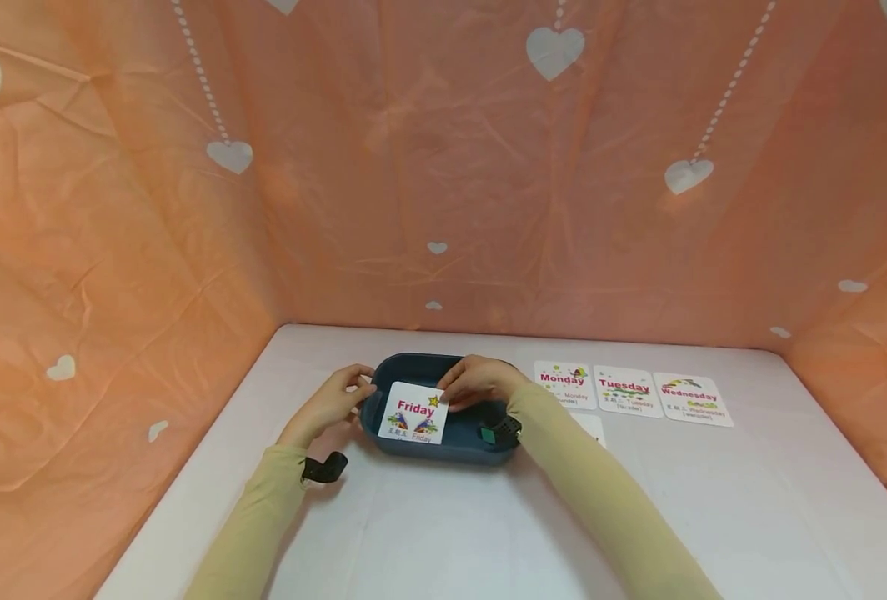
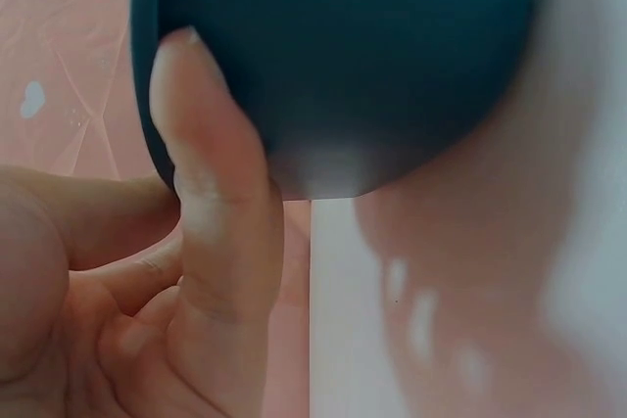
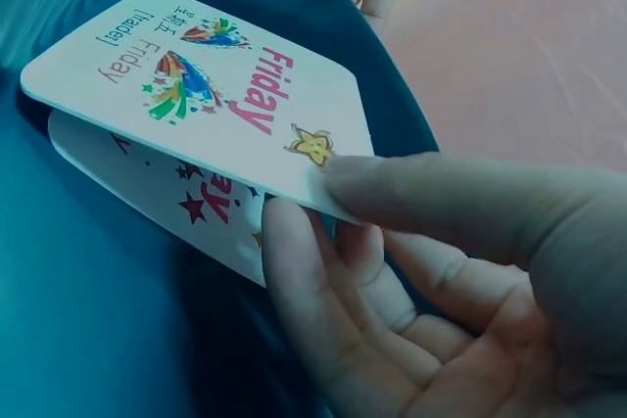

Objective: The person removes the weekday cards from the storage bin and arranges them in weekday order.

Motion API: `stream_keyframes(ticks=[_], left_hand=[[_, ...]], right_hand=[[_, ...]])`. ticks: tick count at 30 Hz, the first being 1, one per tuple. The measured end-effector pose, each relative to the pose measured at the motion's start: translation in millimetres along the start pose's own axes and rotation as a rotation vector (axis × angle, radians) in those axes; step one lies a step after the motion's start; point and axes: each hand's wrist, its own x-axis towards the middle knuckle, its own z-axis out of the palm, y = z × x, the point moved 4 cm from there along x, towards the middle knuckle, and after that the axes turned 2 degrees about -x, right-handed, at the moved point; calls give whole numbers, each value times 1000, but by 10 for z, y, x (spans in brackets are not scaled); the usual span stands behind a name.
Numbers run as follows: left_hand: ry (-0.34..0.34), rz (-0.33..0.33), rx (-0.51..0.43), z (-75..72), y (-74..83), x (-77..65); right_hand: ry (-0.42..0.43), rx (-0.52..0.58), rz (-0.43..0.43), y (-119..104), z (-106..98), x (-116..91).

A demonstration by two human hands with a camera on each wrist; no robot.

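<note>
My right hand (image 1: 483,379) pinches a white "Friday" card (image 1: 413,412) by its corner, between thumb and fingers. The card is tilted inside a dark blue oval tray (image 1: 443,452). Beneath it, in the right wrist view, lies another white card (image 3: 147,178), mostly covered, with part of a word ending in "ay" showing. At the tray's left end my left hand (image 1: 331,404) holds the rim. A finger of that hand (image 2: 220,183) lies along the outer wall (image 2: 343,56) in the left wrist view.
Right of the tray, a "Monday" card (image 1: 563,382), a "Tuesday" card (image 1: 627,389) and a "Wednesday" card (image 1: 693,400) lie in a row. Below "Monday" another card (image 1: 590,425) is partly hidden by my right sleeve. Orange cloth with hearts (image 1: 488,208) surrounds the white table (image 1: 428,533).
</note>
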Motion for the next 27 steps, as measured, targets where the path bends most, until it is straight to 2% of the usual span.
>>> stream_keyframes(ticks=[4,15,22,27], left_hand=[[-3,1,0,-4,2,9],[-1,-22,8,-7,20,-2],[1,-9,4,-3,29,-10],[1,-8,9,-2,35,-16]], right_hand=[[30,-31,-11,-25,-10,-13],[188,-110,-53,-66,-42,-69],[245,-152,-93,-84,-76,-87],[271,-133,-115,-124,-126,-160]])
